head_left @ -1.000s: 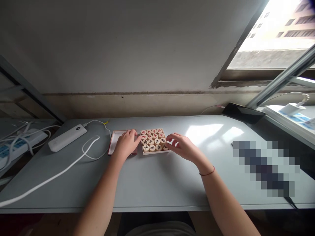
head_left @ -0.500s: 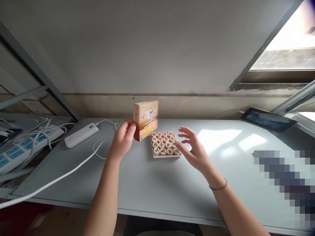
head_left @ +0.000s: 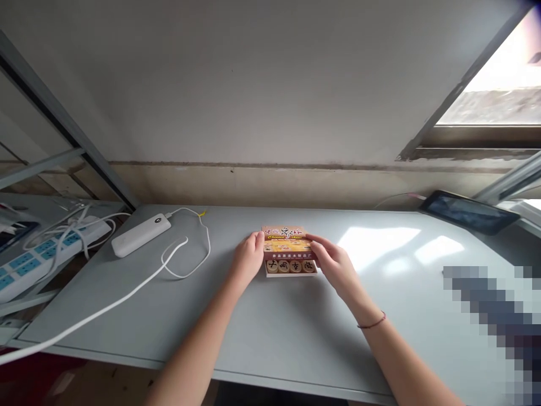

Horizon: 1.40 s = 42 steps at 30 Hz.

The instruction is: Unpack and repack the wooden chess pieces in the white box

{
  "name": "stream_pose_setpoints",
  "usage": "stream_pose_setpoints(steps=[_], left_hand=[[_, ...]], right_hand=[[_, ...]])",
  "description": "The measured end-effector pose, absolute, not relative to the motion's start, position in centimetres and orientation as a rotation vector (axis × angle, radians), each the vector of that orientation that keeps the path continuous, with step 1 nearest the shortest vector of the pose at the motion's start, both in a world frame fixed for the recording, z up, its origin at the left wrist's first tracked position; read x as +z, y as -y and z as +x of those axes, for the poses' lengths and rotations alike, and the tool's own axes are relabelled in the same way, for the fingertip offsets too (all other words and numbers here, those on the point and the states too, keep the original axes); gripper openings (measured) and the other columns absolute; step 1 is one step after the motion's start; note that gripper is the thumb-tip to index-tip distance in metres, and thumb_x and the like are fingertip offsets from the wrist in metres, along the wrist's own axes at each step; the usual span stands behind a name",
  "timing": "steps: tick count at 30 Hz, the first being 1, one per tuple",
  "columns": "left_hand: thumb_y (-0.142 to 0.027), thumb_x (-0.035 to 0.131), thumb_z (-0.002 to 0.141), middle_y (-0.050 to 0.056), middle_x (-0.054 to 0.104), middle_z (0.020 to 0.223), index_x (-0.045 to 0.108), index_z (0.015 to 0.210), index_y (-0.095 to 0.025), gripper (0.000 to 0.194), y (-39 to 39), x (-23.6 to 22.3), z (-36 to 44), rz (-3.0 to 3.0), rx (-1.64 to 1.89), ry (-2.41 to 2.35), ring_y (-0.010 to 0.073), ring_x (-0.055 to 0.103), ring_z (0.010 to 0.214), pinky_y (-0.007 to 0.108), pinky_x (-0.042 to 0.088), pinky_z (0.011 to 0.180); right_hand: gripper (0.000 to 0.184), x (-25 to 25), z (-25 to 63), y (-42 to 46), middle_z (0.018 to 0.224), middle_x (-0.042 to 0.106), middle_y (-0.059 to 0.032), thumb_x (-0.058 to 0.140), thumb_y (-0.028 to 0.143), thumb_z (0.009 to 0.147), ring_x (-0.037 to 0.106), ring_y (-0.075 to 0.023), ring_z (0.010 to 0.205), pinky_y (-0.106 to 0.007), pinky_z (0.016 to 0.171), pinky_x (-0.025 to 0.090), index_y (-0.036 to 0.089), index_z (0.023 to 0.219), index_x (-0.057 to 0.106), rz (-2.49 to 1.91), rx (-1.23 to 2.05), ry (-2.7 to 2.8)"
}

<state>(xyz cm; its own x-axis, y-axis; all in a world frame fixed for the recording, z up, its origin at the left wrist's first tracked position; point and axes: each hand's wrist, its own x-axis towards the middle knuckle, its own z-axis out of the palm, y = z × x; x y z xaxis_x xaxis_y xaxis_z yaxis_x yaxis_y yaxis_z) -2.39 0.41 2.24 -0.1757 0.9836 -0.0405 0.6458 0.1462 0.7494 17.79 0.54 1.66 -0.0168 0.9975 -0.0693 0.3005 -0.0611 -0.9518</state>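
- Lowered from mid-air, the printed cardboard lid (head_left: 287,243) now lies across the white tray (head_left: 291,276), hiding all but the front row of wooden chess pieces (head_left: 291,266).
- The left hand (head_left: 248,260) grips the lid's left end, its fingers (head_left: 258,242) closed on it.
- The right hand (head_left: 336,266) grips the right end, its fingers (head_left: 315,243) likewise closed.
- Tray sits mid-tabletop (head_left: 274,338), with open room on both sides; a white power bank (head_left: 141,235) and white cable (head_left: 105,307) lie left, a tablet (head_left: 469,212) far right.
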Motion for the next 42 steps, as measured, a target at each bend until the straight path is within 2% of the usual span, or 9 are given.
stream_pose_setpoints(steps=[3, 7, 13, 18, 22, 27, 30, 33, 42], left_hand=[[-0.037, 0.036, 0.097, 0.006, 0.072, 0.103, 0.062, 0.106, -0.023, 0.030, 0.1, 3.3, -2.1, 1.594, 0.629, -1.951, 0.0219, 0.065, 0.099, 0.028, 0.046, 0.081], [-0.031, 0.040, 0.094, 0.004, 0.073, 0.092, 0.057, 0.113, -0.023, 0.027, 0.8, 4.4, -1.8, 1.694, 0.342, -1.993, 0.0209, 0.067, 0.090, 0.026, 0.045, 0.073], [-0.034, 0.036, 0.095, 0.009, 0.073, 0.093, 0.050, 0.119, -0.020, 0.031, 1.5, 4.4, -1.7, 1.819, 0.053, -1.983, 0.0259, 0.068, 0.088, 0.030, 0.045, 0.069], [-0.032, 0.034, 0.097, 0.012, 0.070, 0.107, 0.047, 0.123, -0.020, 0.032, 1.3, 3.8, -1.5, 1.845, 0.017, -1.980, 0.0276, 0.066, 0.099, 0.032, 0.047, 0.076], [-0.028, 0.034, 0.097, 0.013, 0.064, 0.123, 0.045, 0.128, -0.018, 0.035, 0.8, 3.1, -1.8, 1.870, 0.166, -1.958, 0.0261, 0.062, 0.109, 0.032, 0.045, 0.084], [-0.046, 0.038, 0.095, 0.006, 0.071, 0.106, 0.049, 0.127, -0.023, 0.041, -0.6, 2.2, -4.3, 1.789, 0.339, -1.829, 0.0208, 0.067, 0.092, 0.026, 0.046, 0.072], [-0.045, 0.031, 0.097, 0.006, 0.072, 0.101, 0.057, 0.116, -0.023, 0.039, -2.1, 1.3, -6.0, 1.848, 0.411, -2.066, 0.0204, 0.067, 0.091, 0.027, 0.045, 0.072], [-0.037, 0.031, 0.098, 0.009, 0.072, 0.099, 0.064, 0.102, -0.021, 0.036, -3.8, 0.3, -6.6, 1.943, 0.352, -2.188, 0.0231, 0.067, 0.089, 0.029, 0.043, 0.071], [-0.026, 0.037, 0.093, 0.011, 0.072, 0.093, 0.068, 0.081, -0.019, 0.034, -6.8, -1.4, -5.8, 2.108, 0.393, -2.235, 0.0231, 0.065, 0.086, 0.032, 0.039, 0.076]], right_hand=[[0.037, 1.7, 18.1, -0.8, 0.075, 0.064, -0.0027, 0.046, 0.039, 0.083, 0.055, -0.0153, 0.066, -0.027, 0.059, 0.041, 0.020, 0.110, 0.063, -1.551, 1.123, 1.495], [0.037, 2.3, 19.0, -0.7, 0.066, 0.059, 0.0020, 0.043, 0.036, 0.084, 0.050, -0.0141, 0.059, -0.027, 0.057, 0.038, 0.024, 0.117, 0.052, -1.627, 1.244, 1.718], [0.055, 2.1, 20.3, -0.8, 0.061, 0.055, 0.0039, 0.047, 0.039, 0.085, 0.049, -0.0152, 0.057, -0.028, 0.056, 0.038, 0.022, 0.135, 0.032, -1.595, 1.422, 1.938], [0.066, 1.5, 20.3, -0.8, 0.063, 0.058, 0.0009, 0.049, 0.046, 0.086, 0.053, -0.0169, 0.059, -0.029, 0.057, 0.039, 0.019, 0.142, 0.026, -1.549, 1.422, 1.989], [0.067, 1.4, 19.8, -0.8, 0.060, 0.058, 0.0018, 0.046, 0.050, 0.086, 0.053, -0.0173, 0.057, -0.029, 0.056, 0.039, 0.017, 0.142, 0.030, -1.567, 1.299, 1.972], [0.057, 0.6, 20.2, -1.9, 0.060, 0.058, 0.0016, 0.043, 0.061, 0.085, 0.051, -0.0155, 0.055, -0.027, 0.053, 0.037, 0.020, 0.125, 0.051, -1.599, 1.102, 1.839], [0.041, -0.5, 20.6, -3.2, 0.063, 0.060, -0.0018, 0.040, 0.051, 0.089, 0.052, -0.0154, 0.058, -0.026, 0.055, 0.034, 0.019, 0.096, 0.064, -1.813, 0.636, 1.722], [0.034, -1.4, 20.1, -4.6, 0.074, 0.066, -0.0068, 0.040, 0.039, 0.090, 0.056, -0.0174, 0.065, -0.027, 0.054, 0.030, 0.019, 0.081, 0.066, -2.023, 0.313, 1.846], [0.040, -1.5, 18.2, -8.0, 0.085, 0.070, -0.0125, 0.037, 0.031, 0.090, 0.062, -0.0205, 0.074, -0.027, 0.058, 0.031, 0.019, 0.083, 0.075, -2.141, 0.082, 2.093]])
